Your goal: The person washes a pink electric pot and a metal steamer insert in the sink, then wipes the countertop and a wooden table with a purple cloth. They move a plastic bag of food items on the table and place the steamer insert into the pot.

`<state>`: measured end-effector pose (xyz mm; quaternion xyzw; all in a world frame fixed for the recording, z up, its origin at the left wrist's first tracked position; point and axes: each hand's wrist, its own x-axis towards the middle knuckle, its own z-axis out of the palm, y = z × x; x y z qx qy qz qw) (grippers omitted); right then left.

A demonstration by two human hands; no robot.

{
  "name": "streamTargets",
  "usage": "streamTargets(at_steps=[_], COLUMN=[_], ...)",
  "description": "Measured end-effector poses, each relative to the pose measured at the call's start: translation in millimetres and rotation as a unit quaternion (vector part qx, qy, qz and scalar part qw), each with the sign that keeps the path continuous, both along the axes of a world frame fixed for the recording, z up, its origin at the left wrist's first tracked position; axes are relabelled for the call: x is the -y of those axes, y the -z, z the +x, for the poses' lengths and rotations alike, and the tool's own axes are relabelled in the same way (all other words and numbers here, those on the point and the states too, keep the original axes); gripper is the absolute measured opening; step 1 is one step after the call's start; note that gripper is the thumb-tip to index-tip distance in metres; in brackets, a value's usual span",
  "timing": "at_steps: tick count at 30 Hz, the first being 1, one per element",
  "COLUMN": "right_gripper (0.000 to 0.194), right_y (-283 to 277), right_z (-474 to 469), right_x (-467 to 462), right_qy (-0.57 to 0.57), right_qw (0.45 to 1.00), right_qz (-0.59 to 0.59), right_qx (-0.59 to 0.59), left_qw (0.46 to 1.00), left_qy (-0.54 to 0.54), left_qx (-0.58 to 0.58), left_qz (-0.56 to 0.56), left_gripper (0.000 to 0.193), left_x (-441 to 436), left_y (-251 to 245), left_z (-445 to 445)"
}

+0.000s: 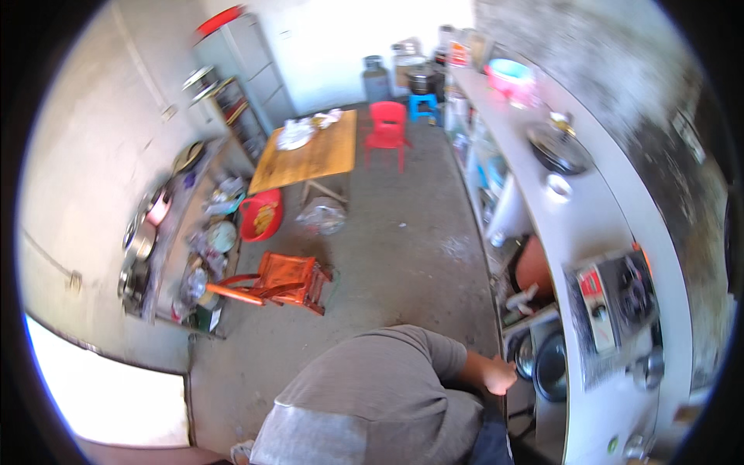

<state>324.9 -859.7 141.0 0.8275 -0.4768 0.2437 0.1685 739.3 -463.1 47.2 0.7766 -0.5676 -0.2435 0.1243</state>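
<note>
My right hand (501, 375) reaches from a grey short sleeve to the front of the low compartment under the long counter. Its fingers look curled, close to the rim of a round glass-like lid (524, 356); whether they hold it cannot be told. Beside that lid stands a larger dark round pan or lid (550, 366). My left hand is not clearly in view. The grey shirt (378, 395) fills the bottom middle, bent forward. On the counter above sit a gas stove (625, 296) and a small metal pot (650, 369).
An orange wooden chair (290, 279) stands left on the floor, near a red basket (261, 216) and a wooden table (325, 154). A red plastic chair (387, 131) is farther back. Pots and bags crowd the left shelf (189, 232). A lidded wok (558, 148) rests on the counter.
</note>
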Motion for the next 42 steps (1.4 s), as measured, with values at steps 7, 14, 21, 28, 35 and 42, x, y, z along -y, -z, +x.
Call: streamTargets(at_steps=[7, 14, 21, 28, 35, 42], right_gripper=[0.037, 0.028, 0.025, 0.028, 0.024, 0.024], right_y=[-34, -81, -86, -52, -41, -29], right_z=[309, 507, 704, 905, 1015, 1054], right_x=[-256, -394, -438, -535, -709, -888], right_qy=[-0.17, -0.348, -0.491, -0.669, -0.848, -0.9], right_qw=[0.906, 0.872, 0.812, 0.685, 0.447, 0.31], right_qz=[0.388, 0.316, 0.241, 0.216, 0.147, 0.172], right_qx=[-0.015, -0.133, -0.202, -0.191, -0.246, -0.253], left_qw=[0.991, 0.925, 0.848, 0.723, 0.575, 0.477], left_qy=[-0.062, -0.347, -0.502, -0.669, -0.804, -0.873], left_qx=[-0.111, -0.156, -0.16, -0.171, -0.088, -0.075], left_qz=[-0.038, 0.018, -0.061, 0.007, -0.127, -0.07], left_gripper=[0.039, 0.042, 0.047, 0.046, 0.042, 0.041], left_x=[-131, -280, -361, -451, -550, -696], left_y=[-19, -18, -39, -30, 9, 27], left_z=[120, 241, 332, 397, 394, 386])
